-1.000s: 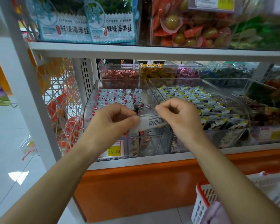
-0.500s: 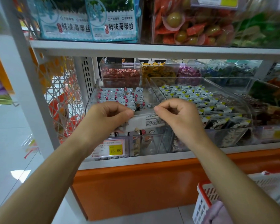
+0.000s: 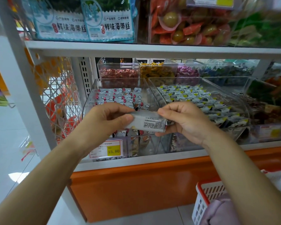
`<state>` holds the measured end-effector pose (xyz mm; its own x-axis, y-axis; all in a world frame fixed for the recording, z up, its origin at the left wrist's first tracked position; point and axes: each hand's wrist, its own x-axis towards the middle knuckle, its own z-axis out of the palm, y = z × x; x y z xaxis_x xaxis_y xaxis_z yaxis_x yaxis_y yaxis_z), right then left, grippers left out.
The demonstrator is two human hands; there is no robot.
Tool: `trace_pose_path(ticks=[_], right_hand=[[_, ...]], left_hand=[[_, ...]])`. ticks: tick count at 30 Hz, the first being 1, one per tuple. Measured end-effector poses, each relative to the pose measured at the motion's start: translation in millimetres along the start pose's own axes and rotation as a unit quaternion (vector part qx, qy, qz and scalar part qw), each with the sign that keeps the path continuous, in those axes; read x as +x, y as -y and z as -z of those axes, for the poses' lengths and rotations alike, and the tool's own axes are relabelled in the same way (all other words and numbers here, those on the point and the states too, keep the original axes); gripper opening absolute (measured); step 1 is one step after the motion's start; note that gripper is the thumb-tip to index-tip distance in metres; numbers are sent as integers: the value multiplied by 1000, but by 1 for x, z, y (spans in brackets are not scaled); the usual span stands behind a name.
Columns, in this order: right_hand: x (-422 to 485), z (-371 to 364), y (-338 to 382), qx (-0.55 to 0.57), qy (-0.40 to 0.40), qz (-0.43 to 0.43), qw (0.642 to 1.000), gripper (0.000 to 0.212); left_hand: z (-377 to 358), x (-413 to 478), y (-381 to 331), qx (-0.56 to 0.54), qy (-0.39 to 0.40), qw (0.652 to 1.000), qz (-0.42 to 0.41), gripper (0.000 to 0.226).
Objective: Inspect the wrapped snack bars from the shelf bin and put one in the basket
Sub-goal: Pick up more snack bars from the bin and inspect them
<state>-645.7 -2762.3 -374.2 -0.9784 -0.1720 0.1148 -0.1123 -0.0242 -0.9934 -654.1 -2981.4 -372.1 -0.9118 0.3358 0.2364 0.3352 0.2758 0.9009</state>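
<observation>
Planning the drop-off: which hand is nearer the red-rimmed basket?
Right. The right hand, pinching the snack bar's right end, is above the basket and slightly left; the left hand grips the bar's other end, farther left.

What escapes us
Print on the snack bar (image 3: 150,122) is too fine for us; left hand (image 3: 106,121) and right hand (image 3: 187,123) hide its ends; the basket (image 3: 200,207) runs off the bottom edge.
</observation>
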Motion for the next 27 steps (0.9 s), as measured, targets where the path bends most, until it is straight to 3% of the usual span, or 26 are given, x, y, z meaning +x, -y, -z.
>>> trace_pose_path(ticks=[4, 7, 10, 12, 15, 17, 20, 27], right_hand=[[2, -1, -3, 36, -55, 9, 998, 22], [2, -2, -2, 65, -24, 50, 996, 35], [2, -1, -4, -22, -41, 108, 993, 40], [2, -1, -4, -57, -92, 149, 983, 30], [3, 7, -2, -48, -199, 176, 963, 9], [2, 14, -2, -70, -238, 180, 952, 1], [1, 18, -2, -109, -245, 184, 946, 7], [1, 13, -2, -279, -199, 198, 918, 6]], left_hand=[[-2, -1, -2, 28, 1, 999, -27, 34], [-5, 2, 2, 0, -40, 999, -21, 34], [-12, 5, 2, -28, -52, 998, -13, 40], [-20, 7, 4, -12, -61, 998, -17, 46], [-28, 11, 8, 137, -86, 985, -59, 29], [-30, 14, 9, 237, -31, 965, -104, 12], [-36, 17, 15, 323, 51, 939, -107, 24], [-36, 28, 28, 425, 17, 902, -70, 39]])
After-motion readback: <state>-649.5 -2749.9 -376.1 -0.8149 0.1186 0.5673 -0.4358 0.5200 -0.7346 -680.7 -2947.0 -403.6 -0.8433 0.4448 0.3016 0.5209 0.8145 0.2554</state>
